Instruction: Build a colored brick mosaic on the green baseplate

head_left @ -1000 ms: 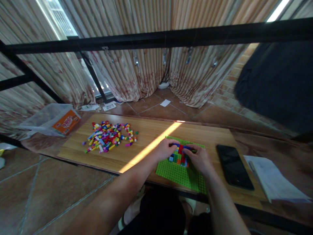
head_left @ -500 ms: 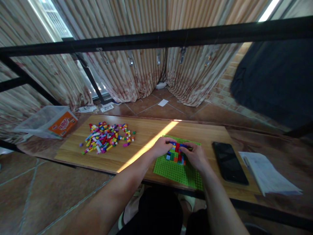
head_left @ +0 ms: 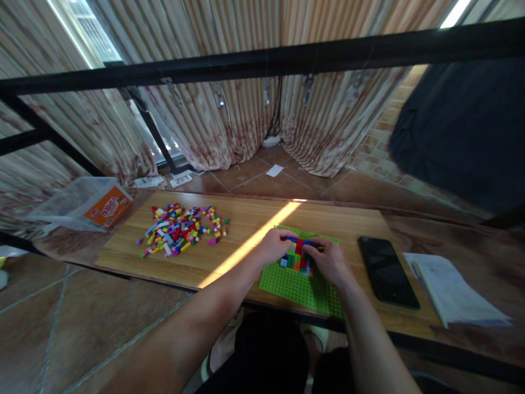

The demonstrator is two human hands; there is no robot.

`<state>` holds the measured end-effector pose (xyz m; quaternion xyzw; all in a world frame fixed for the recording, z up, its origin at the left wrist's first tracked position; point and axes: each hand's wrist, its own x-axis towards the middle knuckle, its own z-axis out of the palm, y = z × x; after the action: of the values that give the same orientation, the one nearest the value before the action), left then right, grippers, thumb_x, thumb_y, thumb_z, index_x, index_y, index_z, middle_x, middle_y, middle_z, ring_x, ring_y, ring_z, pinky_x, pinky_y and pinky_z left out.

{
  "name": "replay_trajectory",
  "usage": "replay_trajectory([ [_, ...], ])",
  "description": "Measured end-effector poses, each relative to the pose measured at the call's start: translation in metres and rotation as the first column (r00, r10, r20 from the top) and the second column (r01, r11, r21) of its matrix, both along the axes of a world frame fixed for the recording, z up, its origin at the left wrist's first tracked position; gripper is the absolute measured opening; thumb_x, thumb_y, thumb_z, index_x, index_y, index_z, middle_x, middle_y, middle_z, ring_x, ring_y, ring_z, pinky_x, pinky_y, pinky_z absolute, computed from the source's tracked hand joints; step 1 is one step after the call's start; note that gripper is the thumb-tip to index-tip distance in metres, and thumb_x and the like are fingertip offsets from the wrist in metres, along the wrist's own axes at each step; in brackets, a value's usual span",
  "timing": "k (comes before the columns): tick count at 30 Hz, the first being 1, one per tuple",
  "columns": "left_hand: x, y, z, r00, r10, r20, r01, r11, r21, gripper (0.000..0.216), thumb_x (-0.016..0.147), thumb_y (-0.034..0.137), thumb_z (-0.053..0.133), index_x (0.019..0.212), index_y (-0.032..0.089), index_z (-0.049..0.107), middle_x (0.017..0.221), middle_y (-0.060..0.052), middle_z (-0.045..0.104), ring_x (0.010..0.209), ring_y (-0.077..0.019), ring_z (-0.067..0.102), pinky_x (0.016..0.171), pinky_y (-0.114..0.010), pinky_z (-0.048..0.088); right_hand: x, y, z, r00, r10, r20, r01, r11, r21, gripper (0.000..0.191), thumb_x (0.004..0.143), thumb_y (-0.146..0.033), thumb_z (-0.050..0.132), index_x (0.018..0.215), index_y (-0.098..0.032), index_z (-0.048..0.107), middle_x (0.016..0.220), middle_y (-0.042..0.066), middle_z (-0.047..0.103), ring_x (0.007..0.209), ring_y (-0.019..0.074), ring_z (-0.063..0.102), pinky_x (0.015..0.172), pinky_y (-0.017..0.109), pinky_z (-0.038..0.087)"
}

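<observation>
A patch of joined toy bricks (head_left: 296, 261) in red, green, blue, yellow and orange sits on a green studded baseplate (head_left: 295, 293). My left hand (head_left: 275, 244) is closed at the patch's far left corner, fingertips pressed on the bricks there. On the far right side, my right hand (head_left: 328, 259) has thumb and fingers pinched around the blue bricks at the edge. The fingers of both hands partly cover the far row of bricks.
Loose bricks (head_left: 176, 232) lie heaped on the left of the wooden table (head_left: 240, 213). A clear plastic bin (head_left: 68, 205) with an orange label stands beyond. To the right are a black phone (head_left: 388, 271) and papers with a pen (head_left: 455, 290). A black rail (head_left: 262, 64) crosses above.
The view has shifted very slightly. Both hands stay at the far edge of the brick patch, with almost no movement of the fingers.
</observation>
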<state>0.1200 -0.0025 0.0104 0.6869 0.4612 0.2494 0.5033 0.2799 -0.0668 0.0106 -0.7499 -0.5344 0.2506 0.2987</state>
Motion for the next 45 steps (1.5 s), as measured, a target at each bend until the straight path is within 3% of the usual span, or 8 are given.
replay_trajectory([
  [12, -0.002, 0.001, 0.002, 0.998, -0.01, 0.06, 0.01, 1.0, 0.002, 0.035, 0.073, 0.013, 0.053, 0.101, 0.013, 0.074, 0.089, -0.005, 0.074, 0.076, -0.0165, 0.065, 0.074, -0.03, 0.055, 0.001, -0.001, -0.001, 0.998, 0.025, 0.065, -0.026, 0.999, 0.022, 0.037, 0.085, -0.042, 0.053, 0.105, -0.018, 0.072, 0.099, 0.009, 0.075, 0.085, 0.0238, 0.069, 0.074, 0.033, 0.051],
  [18, -0.013, 0.001, -0.003, 0.981, 0.144, 0.129, -0.152, 0.987, 0.056, 0.037, 0.084, 0.015, 0.043, 0.11, 0.014, 0.069, 0.116, -0.008, 0.07, 0.107, -0.0172, 0.063, 0.099, -0.032, 0.048, -0.005, 0.008, -0.001, 0.99, 0.058, 0.131, -0.064, 0.997, 0.037, 0.043, 0.092, -0.04, 0.04, 0.102, -0.016, 0.073, 0.096, 0.011, 0.075, 0.09, 0.0237, 0.069, 0.077, 0.031, 0.05],
  [25, -0.051, -0.023, 0.003, 0.968, 0.249, 0.002, -0.246, 0.955, 0.162, 0.035, 0.088, 0.022, 0.044, 0.113, 0.013, 0.066, 0.12, -0.012, 0.067, 0.115, -0.0229, 0.059, 0.104, -0.038, 0.043, -0.022, 0.019, 0.006, 0.959, 0.132, 0.249, -0.139, 0.99, 0.01, 0.044, 0.092, -0.039, 0.039, 0.097, -0.014, 0.075, 0.088, 0.016, 0.075, 0.081, 0.0261, 0.07, 0.07, 0.032, 0.048],
  [28, -0.065, -0.03, 0.015, 0.979, 0.186, -0.089, -0.168, 0.97, 0.174, 0.032, 0.086, 0.022, 0.047, 0.109, 0.013, 0.068, 0.11, -0.009, 0.071, 0.106, -0.0229, 0.063, 0.099, -0.037, 0.046, -0.023, 0.021, 0.009, 0.945, 0.166, 0.283, -0.174, 0.985, 0.002, 0.044, 0.092, -0.039, 0.04, 0.096, -0.014, 0.076, 0.087, 0.017, 0.075, 0.079, 0.0273, 0.07, 0.068, 0.033, 0.048],
  [32, -0.075, -0.026, 0.031, 0.981, 0.004, -0.192, 0.02, 0.992, 0.125, 0.033, 0.074, 0.017, 0.059, 0.106, 0.016, 0.068, 0.09, -0.002, 0.073, 0.086, -0.0179, 0.066, 0.087, -0.03, 0.051, -0.024, 0.023, 0.011, 0.935, 0.199, 0.293, -0.211, 0.978, 0.007, 0.042, 0.091, -0.04, 0.043, 0.102, -0.014, 0.074, 0.096, 0.015, 0.075, 0.086, 0.027, 0.07, 0.071, 0.033, 0.049],
  [34, -0.073, -0.021, 0.033, 0.975, -0.071, -0.209, 0.093, 0.991, 0.1, 0.033, 0.071, 0.014, 0.06, 0.103, 0.016, 0.069, 0.091, -0.001, 0.073, 0.086, -0.0173, 0.066, 0.085, -0.029, 0.051, -0.026, 0.024, 0.011, 0.932, 0.208, 0.297, -0.218, 0.976, 0.003, 0.04, 0.09, -0.04, 0.046, 0.104, -0.015, 0.073, 0.098, 0.015, 0.074, 0.088, 0.0269, 0.069, 0.072, 0.033, 0.049],
  [40, -0.054, -0.018, 0.011, 0.976, -0.165, -0.141, 0.174, 0.983, 0.061, 0.047, 0.072, 0.014, 0.061, 0.12, 0.013, 0.061, 0.102, -0.007, 0.072, 0.087, -0.0191, 0.067, 0.079, -0.03, 0.054, -0.03, 0.031, 0.004, 0.907, 0.207, 0.367, -0.205, 0.978, -0.043, 0.034, 0.087, -0.04, 0.053, 0.099, -0.016, 0.073, 0.095, 0.017, 0.073, 0.088, 0.0295, 0.067, 0.076, 0.037, 0.048],
  [45, -0.065, -0.013, -0.007, 0.986, -0.166, 0.026, 0.165, 0.986, 0.019, 0.059, 0.073, 0.016, 0.062, 0.131, 0.012, 0.054, 0.096, -0.009, 0.071, 0.086, -0.02, 0.067, 0.078, -0.03, 0.054, -0.029, 0.036, -0.007, 0.909, 0.172, 0.38, -0.183, 0.983, -0.008, 0.04, 0.088, -0.046, 0.048, 0.101, -0.017, 0.071, 0.1, 0.014, 0.072, 0.089, 0.0283, 0.067, 0.076, 0.037, 0.049],
])
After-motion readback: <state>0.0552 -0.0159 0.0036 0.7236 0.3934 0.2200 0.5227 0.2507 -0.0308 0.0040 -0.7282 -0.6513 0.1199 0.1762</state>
